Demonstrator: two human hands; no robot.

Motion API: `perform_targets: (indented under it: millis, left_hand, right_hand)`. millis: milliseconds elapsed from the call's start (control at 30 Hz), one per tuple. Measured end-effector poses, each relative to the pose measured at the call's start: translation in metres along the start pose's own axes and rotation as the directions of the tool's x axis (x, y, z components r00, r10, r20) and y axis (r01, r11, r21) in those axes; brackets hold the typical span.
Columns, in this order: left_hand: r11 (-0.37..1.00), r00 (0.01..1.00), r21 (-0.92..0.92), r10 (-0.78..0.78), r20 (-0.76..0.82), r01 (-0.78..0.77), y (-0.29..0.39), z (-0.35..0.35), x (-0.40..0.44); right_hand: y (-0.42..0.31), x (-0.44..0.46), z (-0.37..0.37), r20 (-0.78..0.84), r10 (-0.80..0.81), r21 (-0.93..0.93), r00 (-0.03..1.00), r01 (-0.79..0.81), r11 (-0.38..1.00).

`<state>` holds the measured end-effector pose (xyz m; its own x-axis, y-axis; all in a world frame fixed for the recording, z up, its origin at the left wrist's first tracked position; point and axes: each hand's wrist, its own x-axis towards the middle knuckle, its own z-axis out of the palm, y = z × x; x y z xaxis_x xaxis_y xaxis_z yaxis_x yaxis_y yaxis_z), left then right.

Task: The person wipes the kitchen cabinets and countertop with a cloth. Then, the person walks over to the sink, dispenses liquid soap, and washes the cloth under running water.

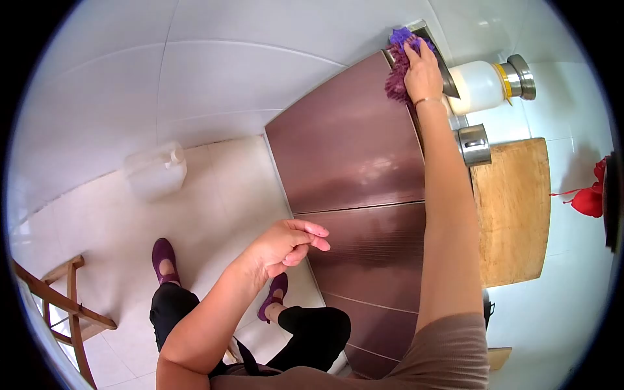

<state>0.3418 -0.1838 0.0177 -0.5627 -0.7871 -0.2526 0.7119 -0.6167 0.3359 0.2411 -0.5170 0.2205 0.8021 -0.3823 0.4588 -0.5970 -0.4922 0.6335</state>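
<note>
Well, the fingers of the right hand (424, 75) reach over a fluffy purple-and-maroon cloth (396, 86) at one o'clock, two tips parted on its bright purple part; whether they clamp it or only press it, I cannot tell. The cloth lies at the end of the glossy maroon cabinet fronts (351, 136). Behind those fingers the wrist, ringed by a thin bracelet (428, 100), leads into a nearly straight arm, running down towards five o'clock and a brown sleeve (448, 351). The left hand (283, 247) hovers near the centre, empty, its two foremost fingertips slightly apart and aimed at three o'clock, the other fingers loosely curled; its forearm slants down to seven o'clock, elbow bent. Near the right hand, at two o'clock, is a translucent white jar with a yellow band (478, 88); a small silver metal pot (474, 145) sits just below it, and a pale wooden board (513, 214) lies at three o'clock.
</note>
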Motion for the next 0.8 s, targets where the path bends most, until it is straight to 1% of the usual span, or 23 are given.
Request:
perform_targets:
  millis: [33, 133, 167, 233, 267, 300, 333, 367, 400, 433, 500, 567, 633, 733, 800]
  left_hand:
    - [1.0, 1.0, -0.001, 0.002, -0.006, -0.002, 0.002, -0.002, 0.003]
    - [1.0, 1.0, -0.009, -0.001, -0.007, 0.001, 0.0, -0.006, 0.005]
    - [1.0, 1.0, -0.001, 0.006, -0.011, -0.006, -0.001, -0.005, 0.006]
    - [1.0, 1.0, 0.007, 0.011, -0.004, -0.011, -0.002, -0.005, 0.009]
    - [0.999, 0.999, 0.028, 0.023, -0.021, -0.023, -0.002, -0.007, 0.01]
    - [0.998, 0.999, 0.051, 0.035, -0.036, -0.033, -0.002, -0.009, 0.011]
    - [0.998, 0.998, 0.043, 0.049, -0.036, -0.047, -0.002, -0.01, 0.01]
    - [0.998, 0.999, 0.046, 0.038, -0.024, -0.037, -0.001, -0.011, 0.008]
    - [0.997, 0.998, 0.063, 0.049, -0.05, -0.046, 0.0, -0.011, 0.006]
    - [0.995, 0.995, 0.081, 0.064, -0.077, -0.058, 0.0, -0.012, 0.004]
    - [0.995, 0.995, 0.082, 0.067, -0.068, -0.062, -0.003, -0.015, 0.003]
    - [0.991, 0.991, 0.105, 0.094, -0.092, -0.084, -0.005, -0.017, 0.0]
    - [0.991, 0.992, 0.105, 0.088, -0.085, -0.079, -0.006, -0.02, -0.004]
    - [0.991, 0.984, 0.099, 0.101, -0.146, -0.087, -0.003, -0.015, -0.012]
    - [0.991, 0.988, 0.102, 0.101, -0.12, -0.089, -0.006, -0.014, -0.015]
  right_hand:
    - [0.002, 0.01, 0.011, -0.002, 0.0, 0.006, 1.0, 0.0, 1.0]
    - [-0.002, 0.022, 0.021, -0.042, -0.039, -0.158, 0.998, 0.032, 0.987]
    - [-0.003, 0.02, 0.021, -0.04, -0.037, -0.159, 0.998, 0.03, 0.987]
    - [-0.007, 0.013, 0.01, 0.032, 0.031, -0.203, 0.999, -0.024, 0.979]
    - [-0.007, 0.005, 0.003, 0.025, 0.005, -0.213, 1.0, 0.001, 0.977]
    - [-0.004, -0.006, -0.005, 0.033, 0.011, -0.225, 0.999, -0.004, 0.974]
    - [-0.002, -0.02, -0.016, 0.032, -0.007, -0.153, 0.999, 0.012, 0.988]
    - [0.0, -0.036, -0.03, 0.026, -0.025, -0.083, 0.999, 0.027, 0.996]
    - [0.004, -0.054, -0.042, 0.008, -0.064, -0.079, 0.998, 0.065, 0.995]
    - [0.006, -0.073, -0.058, 0.004, -0.078, -0.037, 0.997, 0.078, 0.996]
    - [0.006, -0.117, -0.093, 0.036, -0.028, 0.022, 0.999, 0.027, 0.999]
    - [0.007, -0.163, -0.13, 0.105, 0.066, 0.032, 0.992, -0.07, 0.997]
    - [0.002, -0.209, -0.175, 0.162, 0.129, 0.073, 0.978, -0.142, 0.987]
    - [0.003, -0.281, -0.232, 0.25, 0.197, 0.002, 0.948, -0.204, 0.979]
    - [0.001, -0.311, -0.259, 0.273, 0.214, -0.016, 0.938, -0.218, 0.976]
